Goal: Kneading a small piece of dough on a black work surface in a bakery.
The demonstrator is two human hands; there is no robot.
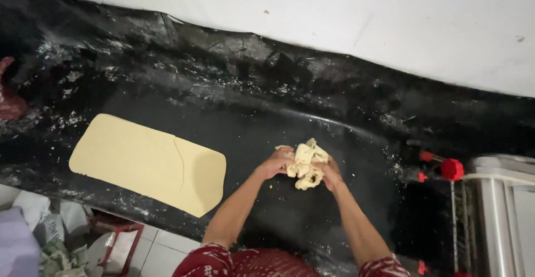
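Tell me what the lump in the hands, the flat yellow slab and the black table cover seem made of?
Lump: soft pale dough, ragged and creased. Slab: likely the same dough, rolled smooth and matte. Cover: probably plastic sheeting, glossy, wrinkled, dusted with white specks.

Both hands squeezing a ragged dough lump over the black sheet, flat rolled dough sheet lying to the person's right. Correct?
Not quite. The head view shows both hands, left hand and right hand, pressing the ragged dough lump over the black sheet, but the flat rolled dough sheet lies to the person's left, not right.
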